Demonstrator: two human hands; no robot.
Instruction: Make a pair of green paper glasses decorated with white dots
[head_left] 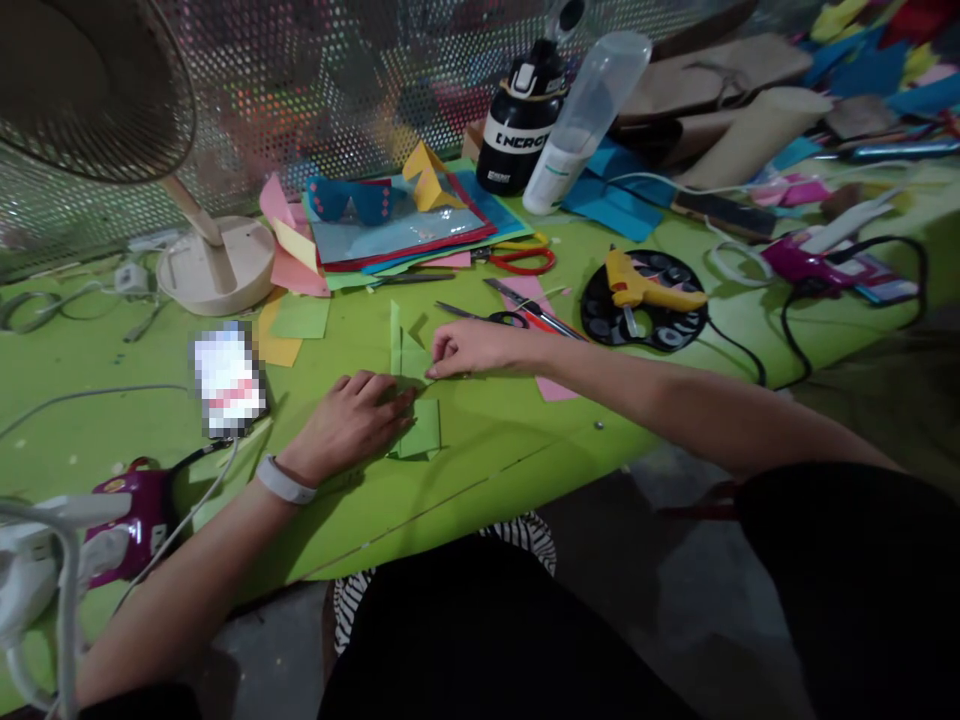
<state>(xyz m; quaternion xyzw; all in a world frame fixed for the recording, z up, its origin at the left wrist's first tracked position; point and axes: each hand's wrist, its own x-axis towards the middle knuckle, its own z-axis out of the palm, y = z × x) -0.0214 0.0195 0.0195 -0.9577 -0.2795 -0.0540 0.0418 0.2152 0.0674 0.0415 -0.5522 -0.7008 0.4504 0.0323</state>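
Observation:
A piece of folded green paper [421, 428] lies on the green table in front of me, with an upright flap at its far left. Across its left side rests my left hand [360, 418], fingers stretched out and pressing down on the paper. My right hand [469, 350] is at the paper's far right edge, thumb and fingertips pinched together on it. Just beyond the right hand are black-handled scissors [508, 319]. A strip of pink paper [559, 387] sits to the right, under the right forearm.
A phone [227, 380] lies left, near a fan [217, 265]. Blue paper glasses [350, 201] and coloured sheets are at the back, beside a black bottle [517, 130] and red-handled scissors [525, 262]. A yellow glue gun [649, 285] rests on a black palette [600, 315]. Cables cross both sides.

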